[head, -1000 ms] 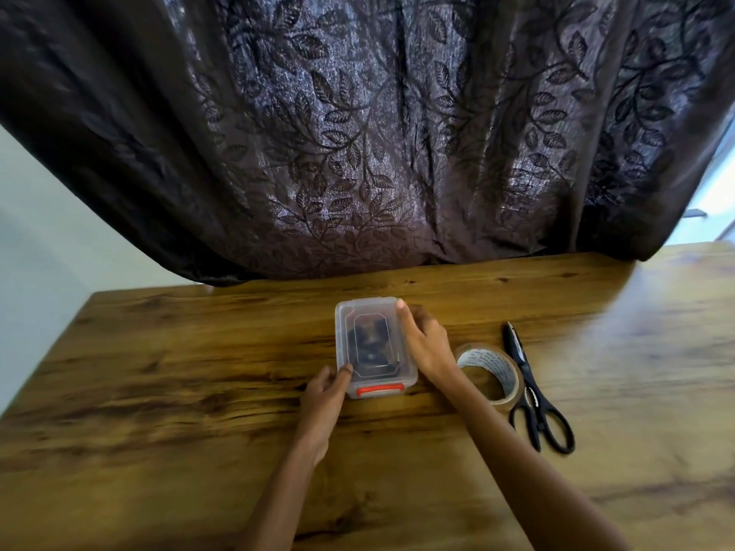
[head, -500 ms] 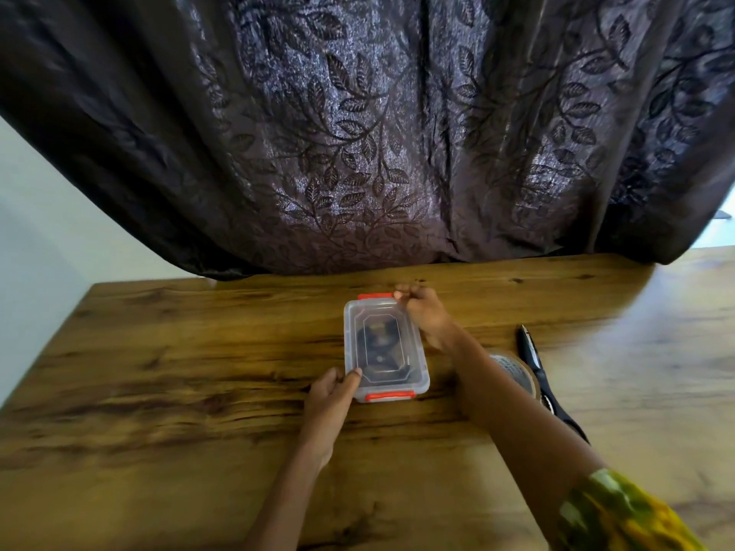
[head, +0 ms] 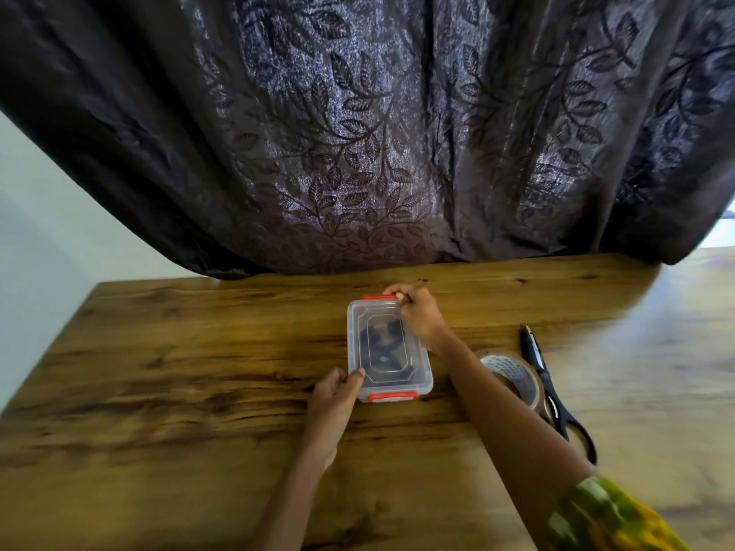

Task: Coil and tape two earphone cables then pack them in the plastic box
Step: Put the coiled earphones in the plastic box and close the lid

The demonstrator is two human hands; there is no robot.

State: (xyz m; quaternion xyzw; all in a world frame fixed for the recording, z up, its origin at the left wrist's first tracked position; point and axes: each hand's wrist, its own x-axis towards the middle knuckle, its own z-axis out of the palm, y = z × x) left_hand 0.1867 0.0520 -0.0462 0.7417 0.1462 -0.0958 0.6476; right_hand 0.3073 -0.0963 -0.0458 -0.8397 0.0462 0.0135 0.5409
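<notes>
Head view: a clear plastic box [head: 424,385] lies flat near the middle of the wooden desk [head: 179,371], its long side running away from the person and its lid on. Through the lid the dark earphone cables [head: 382,349] show as a bundle inside the box; the blur hides how they are wound. An orange near clasp [head: 393,396] sits on the box's near end and an orange far clasp [head: 378,297] on its far end.

The right hand [head: 417,316] reaches over the box's far right corner, its fingers [head: 397,290] curled down and gripping the right end of the far clasp. The left hand [head: 332,395] holds the near left corner, thumb on the lid's edge and the other fingers curled against the side wall.

To the right of the box a tape roll [head: 513,373] lies on the desk, partly hidden by the right forearm. Black scissors [head: 551,391] lie just beside the roll on its right. A green and yellow sleeve [head: 608,518] covers the right upper arm. A dark leaf-patterned curtain [head: 358,133] hangs behind the desk.
</notes>
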